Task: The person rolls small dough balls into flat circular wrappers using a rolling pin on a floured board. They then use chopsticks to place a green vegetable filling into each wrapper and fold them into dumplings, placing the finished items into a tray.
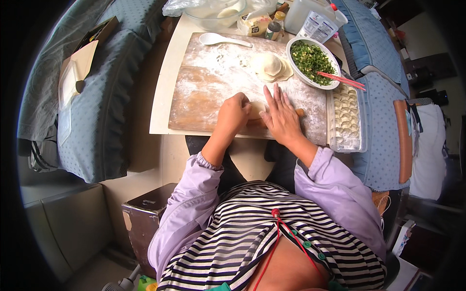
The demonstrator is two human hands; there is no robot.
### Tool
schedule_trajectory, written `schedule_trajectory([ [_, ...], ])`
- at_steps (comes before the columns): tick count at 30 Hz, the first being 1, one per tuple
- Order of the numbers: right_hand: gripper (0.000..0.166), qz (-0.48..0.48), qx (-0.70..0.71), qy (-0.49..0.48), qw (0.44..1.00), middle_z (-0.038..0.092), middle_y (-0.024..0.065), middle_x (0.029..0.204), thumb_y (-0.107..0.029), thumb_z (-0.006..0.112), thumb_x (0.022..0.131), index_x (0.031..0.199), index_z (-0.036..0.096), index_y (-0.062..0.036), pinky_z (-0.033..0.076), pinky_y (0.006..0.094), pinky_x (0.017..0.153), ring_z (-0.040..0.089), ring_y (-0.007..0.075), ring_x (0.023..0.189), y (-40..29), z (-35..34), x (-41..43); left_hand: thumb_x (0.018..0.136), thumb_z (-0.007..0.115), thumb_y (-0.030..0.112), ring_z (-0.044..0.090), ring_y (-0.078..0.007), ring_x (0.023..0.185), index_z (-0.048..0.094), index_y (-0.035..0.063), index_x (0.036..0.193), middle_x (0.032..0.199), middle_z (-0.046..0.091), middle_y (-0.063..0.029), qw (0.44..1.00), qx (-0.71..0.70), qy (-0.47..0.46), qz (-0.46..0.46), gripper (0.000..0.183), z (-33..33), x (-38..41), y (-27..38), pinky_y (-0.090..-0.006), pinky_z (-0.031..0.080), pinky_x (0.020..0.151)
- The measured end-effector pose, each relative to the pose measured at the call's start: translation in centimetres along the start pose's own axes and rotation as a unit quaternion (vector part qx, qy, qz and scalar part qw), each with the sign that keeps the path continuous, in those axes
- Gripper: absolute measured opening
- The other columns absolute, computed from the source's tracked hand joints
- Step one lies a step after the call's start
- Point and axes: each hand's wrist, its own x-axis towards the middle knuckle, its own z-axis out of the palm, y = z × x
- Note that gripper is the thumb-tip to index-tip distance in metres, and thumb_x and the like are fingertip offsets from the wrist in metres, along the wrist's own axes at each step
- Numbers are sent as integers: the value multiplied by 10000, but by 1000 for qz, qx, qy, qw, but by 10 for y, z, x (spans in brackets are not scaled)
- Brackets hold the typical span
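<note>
On a floured wooden board point(198, 98), my left hand point(235, 112) pinches the edge of a round dough wrapper point(257, 109). My right hand point(282, 116) lies flat, fingers extended, over a wooden rolling pin point(299, 112), whose right end shows beside it; part of the pin is hidden beneath the hand. Beyond my right fingertips sits a stack of round dough wrappers point(273, 65). To its right stands a white bowl of chopped greens point(313, 60) with pink chopsticks point(342, 78) resting in it. A white spoon point(225, 39) lies at the board's far side.
A clear plastic container of shaped dumplings point(346, 116) stands right of the board. Behind the board are a glass bowl point(214, 18), small bottles point(273, 30), a bag bearing print point(317, 27) and a large plastic jug point(307, 16). Blue-covered seats flank the table.
</note>
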Motion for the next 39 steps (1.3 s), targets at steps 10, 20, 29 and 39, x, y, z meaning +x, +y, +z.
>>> schedule_trajectory([
  [10,782,-5,23,131,991,204,286,1544,-390,542,943,1525,155,-40,134,473,1190,185,400,1452,16,21,75,805,638,280,637,-378,691,657,31,727,720,645,-204,987,137,-81,-29,262,0,31,10,-430,508,634],
  [20,721,-10,3,16,1000,270,294,1514,-380,504,958,1524,200,-54,188,487,1173,255,415,1423,-2,1,12,849,638,273,677,-324,793,703,49,963,856,686,-206,998,42,-21,-50,260,-2,4,2,-377,524,713],
  [29,718,9,44,110,993,222,279,1541,-354,503,961,1528,181,-53,132,478,1192,194,389,1452,8,18,60,853,631,322,661,-362,712,723,53,852,758,675,-191,989,141,-25,-36,284,0,19,5,-406,516,656],
  [39,717,-1,10,62,998,234,265,1541,-370,513,954,1528,204,-70,171,479,1181,241,395,1434,-4,8,29,850,643,294,661,-351,793,711,31,886,871,685,-172,991,118,-29,-61,274,-6,-3,24,-403,519,704],
])
